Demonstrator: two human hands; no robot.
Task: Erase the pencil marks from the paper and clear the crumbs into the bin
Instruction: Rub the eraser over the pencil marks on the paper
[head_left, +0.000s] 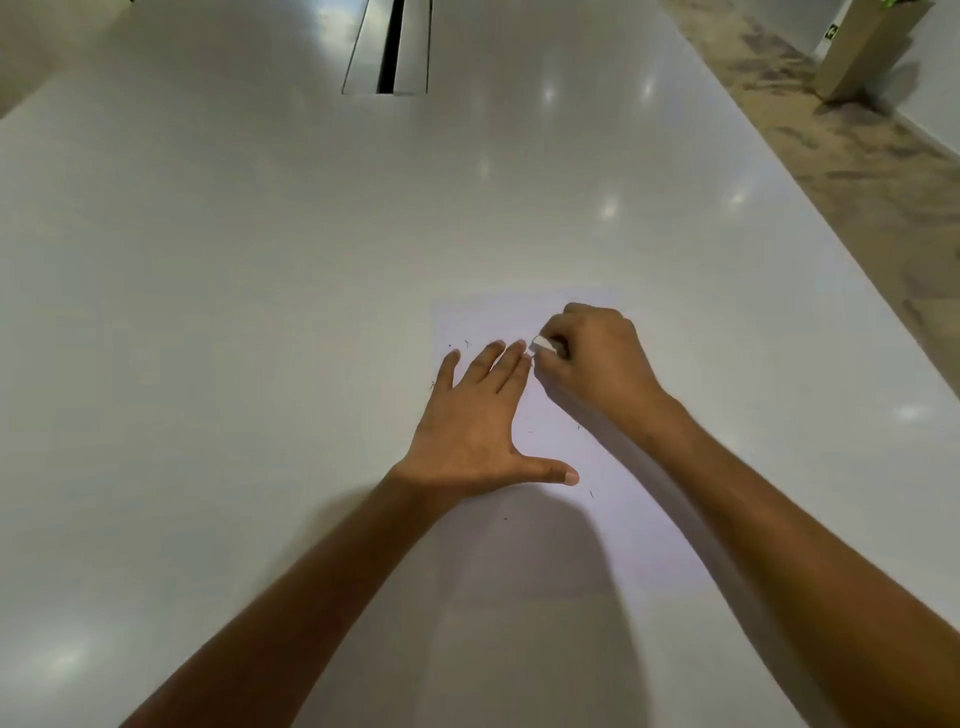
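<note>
A white sheet of paper (582, 519) lies flat on the white table, faint against it. My left hand (478, 426) presses down on the sheet's left part with fingers straight and thumb spread. My right hand (597, 358) pinches a small white eraser (544, 345) against the paper just beyond my left fingertips. Dark eraser crumbs (465, 343) lie scattered near the sheet's upper left, and a few more sit by my thumb. No pencil marks are plainly visible.
The glossy white table (260, 286) runs far ahead, with a cable slot (389, 47) in its middle at the back. Patterned floor (857, 171) lies past the right edge, and a tall beige box (862, 52) stands there. No bin is in view.
</note>
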